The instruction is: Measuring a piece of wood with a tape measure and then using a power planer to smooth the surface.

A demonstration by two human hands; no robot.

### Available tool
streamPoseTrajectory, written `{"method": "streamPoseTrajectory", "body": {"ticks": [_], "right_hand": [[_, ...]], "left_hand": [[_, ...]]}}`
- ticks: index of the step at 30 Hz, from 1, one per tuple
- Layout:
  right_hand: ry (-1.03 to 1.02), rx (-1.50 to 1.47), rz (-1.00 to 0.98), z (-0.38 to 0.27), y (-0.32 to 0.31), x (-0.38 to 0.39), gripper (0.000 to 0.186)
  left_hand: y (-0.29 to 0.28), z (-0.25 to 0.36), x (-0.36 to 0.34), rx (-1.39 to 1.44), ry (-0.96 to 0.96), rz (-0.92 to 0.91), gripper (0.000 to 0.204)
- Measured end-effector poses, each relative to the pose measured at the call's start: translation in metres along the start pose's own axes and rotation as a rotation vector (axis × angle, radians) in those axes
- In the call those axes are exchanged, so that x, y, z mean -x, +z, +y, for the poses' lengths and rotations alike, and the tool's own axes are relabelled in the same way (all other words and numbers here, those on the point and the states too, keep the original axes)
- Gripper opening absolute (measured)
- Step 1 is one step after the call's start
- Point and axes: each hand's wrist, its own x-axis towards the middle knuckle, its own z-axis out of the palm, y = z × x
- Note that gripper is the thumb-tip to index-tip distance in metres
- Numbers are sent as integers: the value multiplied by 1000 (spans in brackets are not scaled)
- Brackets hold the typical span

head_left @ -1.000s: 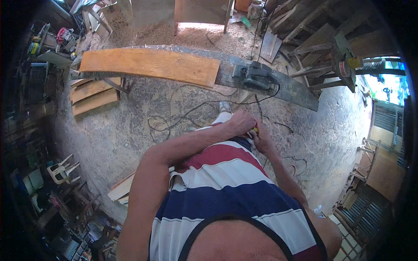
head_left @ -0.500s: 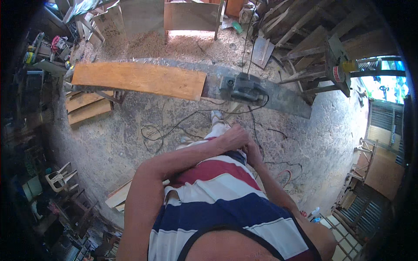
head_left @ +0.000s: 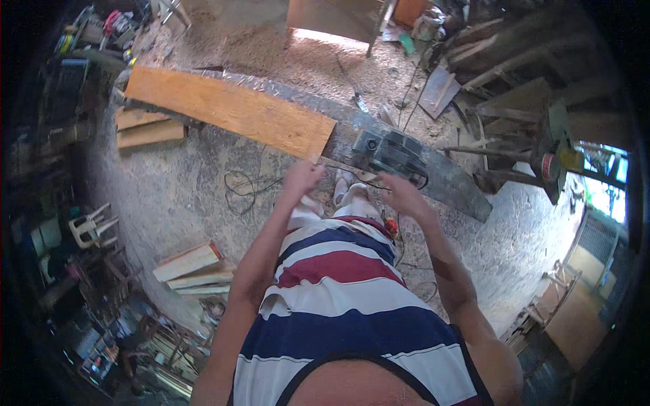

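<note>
My left hand (head_left: 304, 180) is in front of my body, just short of the near corner of an orange-brown wooden board (head_left: 230, 110). Its fingers are loosely bent and apart, with nothing visible in them. To the right, my right hand (head_left: 404, 196) hovers near a dark power planer (head_left: 391, 153), its fingers reaching left and holding nothing I can see. The board and the planer both rest on a long, dark, worn bench (head_left: 459, 189). A black cable (head_left: 233, 186) loops over the floor and passes close to both hands.
Short planks (head_left: 150, 130) are stacked beside the bench's left end, and more planks (head_left: 196, 267) lie behind on the left. A white plastic chair (head_left: 93, 227) stands at the left. Wooden furniture frames (head_left: 521, 152) crowd the right. Shavings (head_left: 264, 51) cover the far floor.
My hands were together in front of my waist; now they are apart, left and right, and farther forward. The view has turned, so the bench slants more. The board and planer remain on it.
</note>
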Motion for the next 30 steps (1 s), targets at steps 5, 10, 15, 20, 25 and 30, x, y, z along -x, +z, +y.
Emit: {"method": "streamPoseTrajectory", "body": {"ticks": [5, 10, 15, 20, 25, 30], "right_hand": [[96, -171, -9, -6, 19, -144, 53], [35, 55, 145, -28, 95, -243, 84], [90, 103, 223, -15, 126, -258, 87], [48, 120, 181, -20, 114, -262, 82], [5, 58, -91, -31, 112, -243, 62], [-211, -179, 3, -17, 155, -175, 58]], "left_hand": [[32, -98, -17, 848, -320, 83, 50], [59, -77, -52, 1458, -310, 30, 73], [61, -45, -75, 1827, -250, 180, 82], [75, -41, -92, 1791, -263, 355, 90], [109, -65, -79, 1716, -365, 468, 89], [134, -86, -26, 1725, -373, 764, 85]]}}
